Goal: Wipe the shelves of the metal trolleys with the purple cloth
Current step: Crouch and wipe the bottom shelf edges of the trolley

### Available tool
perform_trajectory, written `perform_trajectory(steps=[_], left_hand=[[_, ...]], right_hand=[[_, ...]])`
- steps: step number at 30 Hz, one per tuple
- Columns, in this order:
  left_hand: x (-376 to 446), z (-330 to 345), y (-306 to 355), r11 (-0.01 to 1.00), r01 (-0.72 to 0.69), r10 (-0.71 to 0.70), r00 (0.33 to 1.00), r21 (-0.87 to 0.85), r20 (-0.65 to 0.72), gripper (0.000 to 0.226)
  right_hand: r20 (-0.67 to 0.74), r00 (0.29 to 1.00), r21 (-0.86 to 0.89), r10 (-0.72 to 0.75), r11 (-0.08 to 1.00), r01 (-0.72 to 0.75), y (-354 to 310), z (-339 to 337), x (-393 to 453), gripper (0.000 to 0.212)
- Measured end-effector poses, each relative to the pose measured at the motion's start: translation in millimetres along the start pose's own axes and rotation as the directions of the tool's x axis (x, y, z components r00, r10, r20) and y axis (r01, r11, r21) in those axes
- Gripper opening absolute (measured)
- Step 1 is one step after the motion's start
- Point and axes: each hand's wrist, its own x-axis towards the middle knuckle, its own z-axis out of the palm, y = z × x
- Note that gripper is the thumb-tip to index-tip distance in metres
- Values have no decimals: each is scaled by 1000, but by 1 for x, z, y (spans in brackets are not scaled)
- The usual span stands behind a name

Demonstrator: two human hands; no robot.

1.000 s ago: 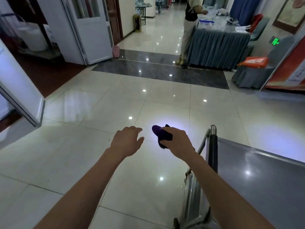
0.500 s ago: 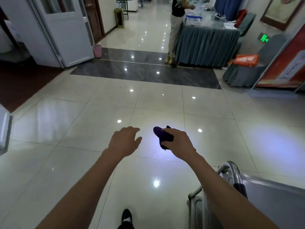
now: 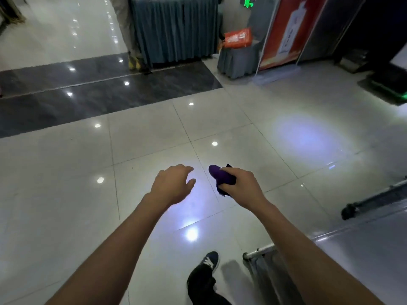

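Metal trolley (image 3: 361,249) at lower right edge; open tiled floor (image 3: 154,139) ahead. Right hand (image 3: 241,187) fingers curled round purple cloth (image 3: 221,176), held above floor. Left hand (image 3: 172,183) fingers loosely spread, holding nothing.

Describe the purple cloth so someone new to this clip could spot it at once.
Start from the two bare forearms reaching over the glossy pale floor tiles. Follow the right forearm to the right hand, which grips the purple cloth, a dark bunched wad poking out toward the left hand. It is the only purple thing here.
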Motion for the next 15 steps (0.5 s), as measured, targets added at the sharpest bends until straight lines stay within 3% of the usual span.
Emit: perform_trajectory(steps=[3,7,15], left_hand=[[70,-8,14,999,-47,46,998,23,30,48],[146,-25,35,993,-114,112,992,39,50,48],[295,-41,93,962,-267,258,957,52,132,49]], right_hand=[[-28,999,29,33,999,-32,24,-21,55,27],[-91,991,41,102,994,-98,36,-55,114,42],[-200,958,56,206,979,-198,83,-115,208,41]])
